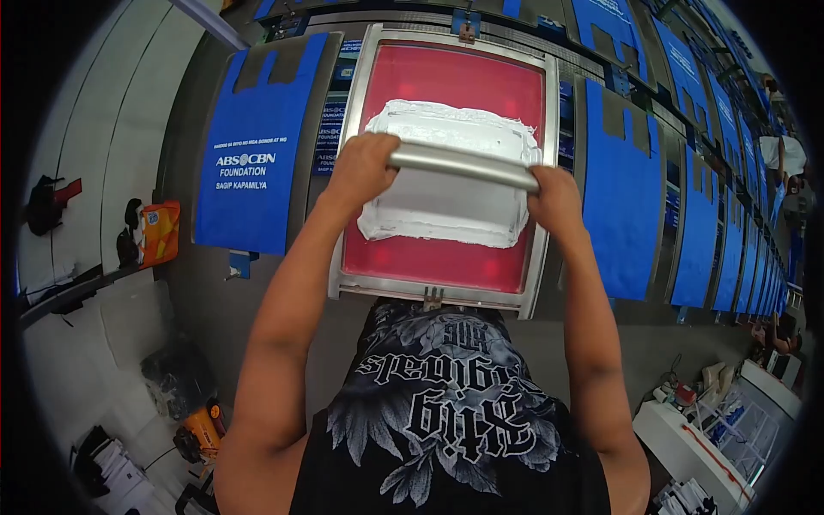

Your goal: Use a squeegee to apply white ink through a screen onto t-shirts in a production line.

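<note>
A screen-printing frame (349,107) with a silver metal rim lies flat in front of me, its mesh (455,73) red. Thick white ink (412,228) is spread in a rough rectangle over the middle of the mesh. Across this ink runs a squeegee (463,165) with a long metal bar handle, tilted slightly down to the right. My left hand (365,169) is wrapped round its left end, and my right hand (556,202) grips the right end. The squeegee's blade edge is hard to make out. Whatever lies under the screen is hidden.
Blue flat bags (257,146) with white print lie on grey boards to the left. More blue bags (622,197) line the right in a long row. Metal clips (466,26) sit along the rail. An orange bag (160,230) hangs at far left; a white table (687,438) stands lower right.
</note>
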A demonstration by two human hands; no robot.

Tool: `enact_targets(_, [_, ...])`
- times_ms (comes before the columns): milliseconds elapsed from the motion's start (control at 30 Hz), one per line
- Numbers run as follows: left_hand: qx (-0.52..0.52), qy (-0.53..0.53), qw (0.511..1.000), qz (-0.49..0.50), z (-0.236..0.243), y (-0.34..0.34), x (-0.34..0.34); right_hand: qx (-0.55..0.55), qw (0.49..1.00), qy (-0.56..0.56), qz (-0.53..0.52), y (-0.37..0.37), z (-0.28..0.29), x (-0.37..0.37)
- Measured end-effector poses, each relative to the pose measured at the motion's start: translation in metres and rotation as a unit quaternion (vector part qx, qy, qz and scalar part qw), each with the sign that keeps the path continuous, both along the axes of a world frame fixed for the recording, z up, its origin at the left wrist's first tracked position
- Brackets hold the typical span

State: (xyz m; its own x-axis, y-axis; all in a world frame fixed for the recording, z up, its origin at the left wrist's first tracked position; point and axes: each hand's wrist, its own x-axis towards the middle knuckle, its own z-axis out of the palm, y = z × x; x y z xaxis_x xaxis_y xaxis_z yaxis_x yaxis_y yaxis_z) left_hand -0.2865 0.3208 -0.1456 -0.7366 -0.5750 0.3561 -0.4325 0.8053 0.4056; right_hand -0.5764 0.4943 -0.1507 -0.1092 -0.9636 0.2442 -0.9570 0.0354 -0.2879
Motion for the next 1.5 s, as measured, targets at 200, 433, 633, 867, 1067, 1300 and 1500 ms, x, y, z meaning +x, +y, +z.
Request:
enact_targets(200, [0.003,-0.095,0.995,0.036,-0.088,0.001,-0.003,0.103,0.991,0.087,-0.019,-0.019,-0.071,0.009])
enact_targets(433, [0.132,-0.139,0.981,0.021,-0.027,0.108,0.069,0.105,0.99,-0.088,0.029,0.091,-0.005,0.058])
enact_targets(633, [0.086,-0.077,0.992,0.044,-0.059,0.058,0.035,0.015,0.999,-0.035,0.023,0.043,-0.044,0.026])
enact_targets(867, [0.171,-0.158,0.97,0.07,-0.016,-0.042,-0.04,0.084,0.995,0.049,-0.016,-0.057,-0.021,-0.038])
enact_targets(1067, [0.153,-0.1,0.983,0.016,-0.049,0.114,0.071,0.187,0.978,-0.087,-0.027,0.098,-0.024,0.07])
enact_targets(1300, [0.116,-0.133,0.982,0.063,-0.029,-0.056,-0.043,0.154,0.987,0.039,-0.034,-0.069,-0.022,-0.034])
enact_targets(1500, [0.196,-0.191,0.96,0.058,-0.004,0.011,0.015,0.287,0.957,0.026,-0.016,0.002,0.006,0.012])
